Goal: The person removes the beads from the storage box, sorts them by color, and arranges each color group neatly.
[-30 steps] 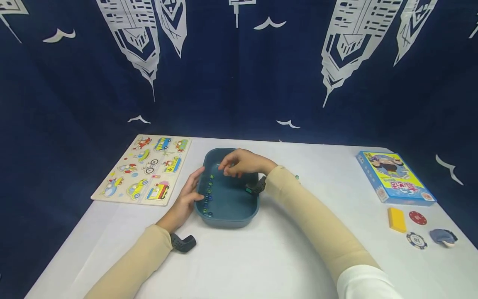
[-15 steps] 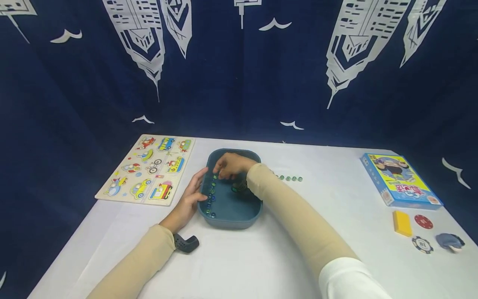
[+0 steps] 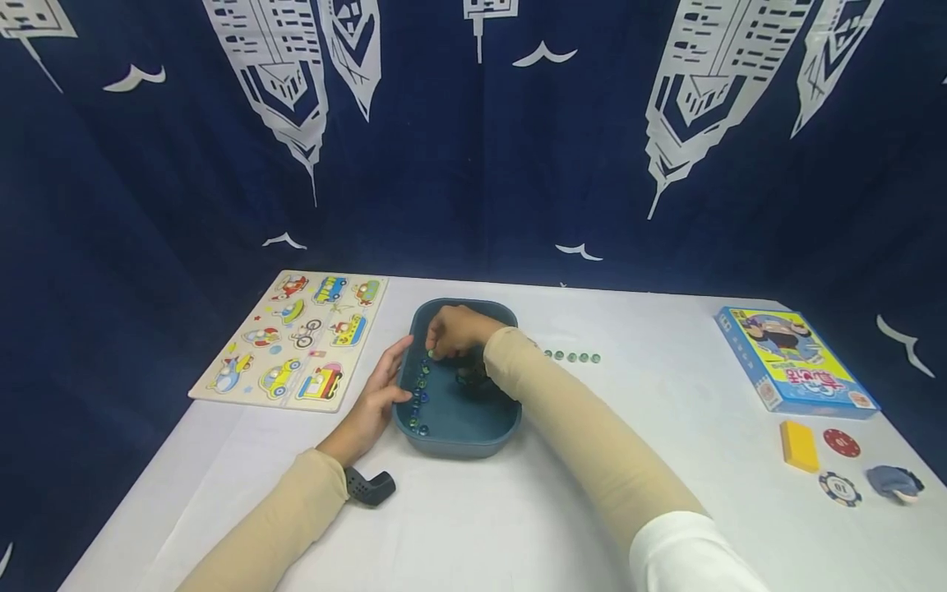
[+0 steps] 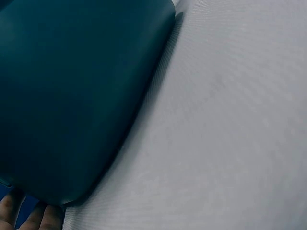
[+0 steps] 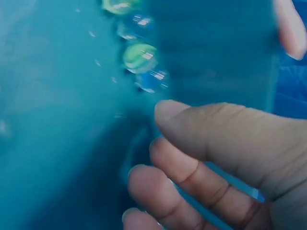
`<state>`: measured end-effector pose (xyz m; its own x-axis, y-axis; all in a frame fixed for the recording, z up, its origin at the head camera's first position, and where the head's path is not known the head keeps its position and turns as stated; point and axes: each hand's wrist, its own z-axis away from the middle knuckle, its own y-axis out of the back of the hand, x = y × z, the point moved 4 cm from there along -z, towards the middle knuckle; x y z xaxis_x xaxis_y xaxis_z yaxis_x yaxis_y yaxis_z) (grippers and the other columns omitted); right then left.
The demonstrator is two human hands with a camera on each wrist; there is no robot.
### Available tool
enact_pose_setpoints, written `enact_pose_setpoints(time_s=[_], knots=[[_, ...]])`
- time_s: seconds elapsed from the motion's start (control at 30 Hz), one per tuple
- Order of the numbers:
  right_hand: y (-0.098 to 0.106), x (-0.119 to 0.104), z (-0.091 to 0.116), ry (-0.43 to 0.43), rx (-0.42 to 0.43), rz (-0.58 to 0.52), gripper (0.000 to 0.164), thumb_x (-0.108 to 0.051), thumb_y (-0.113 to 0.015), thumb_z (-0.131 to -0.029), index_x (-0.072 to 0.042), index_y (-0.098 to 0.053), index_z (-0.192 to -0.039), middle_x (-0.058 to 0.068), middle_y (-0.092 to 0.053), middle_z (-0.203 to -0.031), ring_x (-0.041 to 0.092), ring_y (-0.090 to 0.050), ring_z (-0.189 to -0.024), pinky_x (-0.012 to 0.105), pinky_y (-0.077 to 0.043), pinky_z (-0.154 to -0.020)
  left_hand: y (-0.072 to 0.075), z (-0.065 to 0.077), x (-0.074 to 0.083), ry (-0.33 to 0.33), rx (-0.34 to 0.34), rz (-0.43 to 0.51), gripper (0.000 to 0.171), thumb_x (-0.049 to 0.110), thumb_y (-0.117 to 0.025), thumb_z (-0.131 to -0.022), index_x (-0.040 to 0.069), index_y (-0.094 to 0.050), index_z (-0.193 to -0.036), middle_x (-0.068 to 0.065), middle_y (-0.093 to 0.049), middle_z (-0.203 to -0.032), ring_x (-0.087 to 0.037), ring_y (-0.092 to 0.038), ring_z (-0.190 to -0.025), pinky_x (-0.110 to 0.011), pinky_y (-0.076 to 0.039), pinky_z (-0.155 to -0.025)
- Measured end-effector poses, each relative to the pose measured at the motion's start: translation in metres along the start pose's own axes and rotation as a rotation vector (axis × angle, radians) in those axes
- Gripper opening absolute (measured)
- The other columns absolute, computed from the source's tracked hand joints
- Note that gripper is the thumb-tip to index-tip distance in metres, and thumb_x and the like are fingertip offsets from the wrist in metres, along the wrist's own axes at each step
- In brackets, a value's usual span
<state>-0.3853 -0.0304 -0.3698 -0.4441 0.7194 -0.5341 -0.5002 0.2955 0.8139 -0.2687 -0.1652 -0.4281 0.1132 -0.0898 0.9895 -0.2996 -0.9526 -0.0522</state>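
In the head view a dark teal plastic tub stands at mid-table. Along its left inner side runs a row of glass marbles; the right wrist view shows blue and green-swirled marbles close together. My right hand reaches into the tub at the far end of the row, thumb and index finger pinching a small pale marble in the head view. In the right wrist view the thumb hides what lies behind its tip. My left hand rests at the tub's left rim, fingers fairly straight and thumb apart.
Another row of green marbles lies right of the tub. A wooden vehicle puzzle board is at left. At right are a picture box, a yellow block, red and white chips, and a grey-blue item.
My right hand has moved left and toward me inside the tub, to the end of the marble row. The left hand keeps its place at the rim. The view has shifted slightly.
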Motion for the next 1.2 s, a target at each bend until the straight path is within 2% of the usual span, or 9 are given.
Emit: enact_pose_setpoints(time_s=[0.13,0.27,0.37,0.47,0.6,0.77,0.93,1.07,1.2], knots=[[0.017,0.006,0.017,0.074,-0.010,-0.087,0.011,-0.009,-0.072,-0.087,-0.008,-0.074,-0.097,0.003,-0.073,-0.086,0.017,-0.067,-0.075,0.029,-0.056,-0.067,-0.003,-0.001,0.000,0.004,-0.001,-0.011,0.089,0.003,-0.045,-0.076,0.017,-0.016,-0.159,-0.002,-0.005,-0.168,-0.027,0.002,-0.153,-0.057,0.003,-0.119],[0.035,0.015,0.039,0.160,0.016,-0.216,0.014,-0.009,-0.069,-0.090,-0.006,-0.073,-0.102,0.010,-0.073,-0.091,0.015,-0.064,-0.072,0.036,-0.056,-0.070,-0.004,-0.002,-0.001,0.004,-0.003,-0.019,0.089,0.003,-0.045,-0.076,0.017,-0.017,-0.159,-0.002,-0.006,-0.167,-0.027,0.002,-0.153,-0.058,0.003,-0.118],[0.047,0.024,0.060,0.208,0.069,-0.314,0.017,-0.009,-0.068,-0.091,-0.001,-0.072,-0.106,0.017,-0.070,-0.092,0.017,-0.060,-0.069,0.044,-0.055,-0.071,-0.004,-0.001,-0.002,0.000,-0.002,-0.014,0.088,0.003,-0.045,-0.077,0.018,-0.019,-0.159,0.000,-0.006,-0.167,-0.025,0.002,-0.153,-0.057,0.003,-0.119],[0.056,0.039,0.082,0.222,0.156,-0.384,0.022,-0.010,-0.069,-0.092,0.001,-0.071,-0.111,0.023,-0.068,-0.094,0.020,-0.058,-0.070,0.044,-0.054,-0.070,-0.003,0.000,-0.002,-0.005,-0.003,-0.011,0.087,0.002,-0.045,-0.077,0.017,-0.019,-0.159,0.000,-0.006,-0.167,-0.024,0.001,-0.153,-0.056,0.004,-0.119],[0.063,0.064,0.111,0.198,0.300,-0.418,0.024,-0.015,-0.070,-0.092,-0.003,-0.071,-0.113,0.022,-0.068,-0.095,0.023,-0.061,-0.073,0.039,-0.055,-0.068,-0.002,0.002,-0.001,-0.013,-0.008,-0.018,0.086,0.002,-0.045,-0.079,0.016,-0.017,-0.159,0.000,-0.005,-0.168,-0.023,0.003,-0.153,-0.056,0.004,-0.119],[0.066,0.098,0.143,0.148,0.463,-0.442,0.025,-0.020,-0.069,-0.092,-0.005,-0.071,-0.113,0.006,-0.067,-0.086,0.022,-0.060,-0.068,0.036,-0.052,-0.072,0.000,0.004,0.000,-0.008,-0.001,-0.008,0.086,0.001,-0.044,-0.079,0.016,-0.017,-0.160,-0.001,-0.004,-0.168,-0.023,0.003,-0.153,-0.055,0.005,-0.119],[0.066,0.134,0.170,0.083,0.596,-0.493,0.027,-0.018,-0.068,-0.093,0.000,-0.069,-0.113,0.000,-0.066,-0.080,0.016,-0.056,-0.062,0.031,-0.050,-0.067,0.001,0.006,0.000,-0.005,0.000,-0.015,0.086,0.000,-0.044,-0.079,0.016,-0.017,-0.159,-0.001,-0.005,-0.168,-0.024,0.003,-0.153,-0.056,0.005,-0.118],[0.065,0.164,0.189,-0.018,0.663,-0.508,0.028,-0.018,-0.067,-0.093,0.001,-0.068,-0.114,-0.002,-0.064,-0.078,0.012,-0.054,-0.061,0.031,-0.047,-0.060,-0.001,0.005,0.000,-0.001,-0.006,-0.031,0.086,0.003,-0.044,-0.079,0.017,-0.018,-0.159,0.000,-0.004,-0.168,-0.023,0.004,-0.153,-0.057,0.006,-0.118],[0.060,0.192,0.203,-0.139,0.669,-0.512,0.029,-0.017,-0.067,-0.093,0.001,-0.068,-0.115,0.006,-0.063,-0.076,0.011,-0.052,-0.061,0.029,-0.046,-0.059,-0.004,0.003,0.000,0.000,-0.008,-0.041,0.086,0.003,-0.045,-0.079,0.017,-0.018,-0.159,0.000,-0.003,-0.168,-0.023,0.005,-0.153,-0.057,0.007,-0.118]])
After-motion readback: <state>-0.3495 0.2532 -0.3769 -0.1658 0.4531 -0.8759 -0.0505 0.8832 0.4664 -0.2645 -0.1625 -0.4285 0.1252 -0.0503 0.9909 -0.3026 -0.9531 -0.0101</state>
